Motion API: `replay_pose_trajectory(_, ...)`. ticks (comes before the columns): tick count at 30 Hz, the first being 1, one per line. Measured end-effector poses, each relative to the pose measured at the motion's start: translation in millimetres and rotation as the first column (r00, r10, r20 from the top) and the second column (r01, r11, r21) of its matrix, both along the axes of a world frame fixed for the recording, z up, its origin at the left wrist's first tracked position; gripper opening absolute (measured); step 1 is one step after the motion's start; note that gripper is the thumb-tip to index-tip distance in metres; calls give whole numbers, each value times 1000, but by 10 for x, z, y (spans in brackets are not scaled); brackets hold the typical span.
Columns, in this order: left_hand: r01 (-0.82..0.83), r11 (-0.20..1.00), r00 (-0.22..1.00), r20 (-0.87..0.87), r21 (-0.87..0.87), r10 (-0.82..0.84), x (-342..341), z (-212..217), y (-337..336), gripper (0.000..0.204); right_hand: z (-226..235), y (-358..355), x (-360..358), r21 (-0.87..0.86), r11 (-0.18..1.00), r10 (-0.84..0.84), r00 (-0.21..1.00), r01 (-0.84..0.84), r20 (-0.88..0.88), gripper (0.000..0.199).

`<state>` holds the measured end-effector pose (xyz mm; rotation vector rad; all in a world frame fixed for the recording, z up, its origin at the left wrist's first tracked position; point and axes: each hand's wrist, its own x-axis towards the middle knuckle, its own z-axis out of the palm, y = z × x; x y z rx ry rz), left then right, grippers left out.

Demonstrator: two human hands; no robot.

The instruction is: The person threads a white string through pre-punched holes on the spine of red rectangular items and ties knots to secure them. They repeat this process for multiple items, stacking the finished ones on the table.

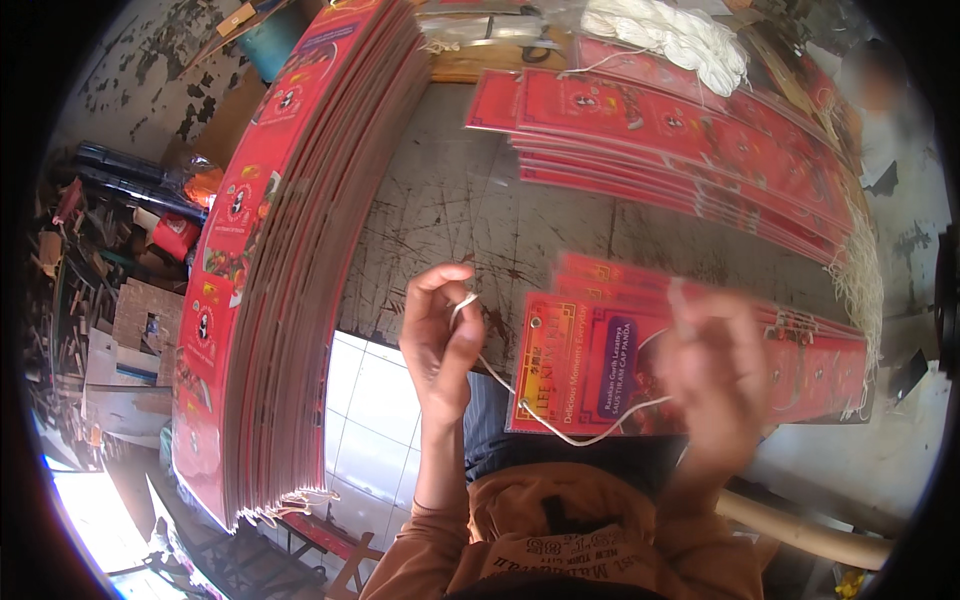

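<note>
White cord between two hands, red panels around

We list, at lower centre of the frame, one white cord (575, 442), slack, dipping in a curve across the lower left corner of a red printed panel (620, 350). That panel tops a fanned set running toward the right of the frame (a round eyelet shows near its upper left corner).

Left hand (440, 345), left of the panel: fingers curled, the grip closed on the cord, which passes between fingers and thumb. Right hand (722, 375), over the panel: blurred by motion; the cord runs up to it, but we cannot tell whether its grip pinches or stands spread. Both sleeves (415, 545) are brown.

Also recorded: a tall stack (285, 270) of similar red panels along the left side of the frame; a staggered pile (680, 130) of the same at upper right, a white skein (670, 40) lying on its far edge; loose pale strings (860, 265) hanging at its right end; a scratched grey worktop (450, 190) between; white floor tiles (375, 410) at lower left of centre.
</note>
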<state>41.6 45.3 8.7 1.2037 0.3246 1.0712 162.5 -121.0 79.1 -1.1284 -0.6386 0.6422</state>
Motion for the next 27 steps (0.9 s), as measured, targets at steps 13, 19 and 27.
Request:
replay_pose_trajectory(13, 126, 959, 856, -516, 254, 24, -70, -82, 142, 30, -174, 555, -266, -266, 918, 46, 586, 295, 809, 14)
replay_pose_trajectory(19, 226, 922, 796, -605, 313, 11, -10, -6, 167, 32, -200, 587, -276, -279, 907, 31, 612, 314, 790, 17)
replay_pose_trajectory(27, 349, 888, 782, -616, 298, -100, -68, -80, 237, 34, -241, 627, -253, -270, 897, 73, 487, 349, 870, 18)
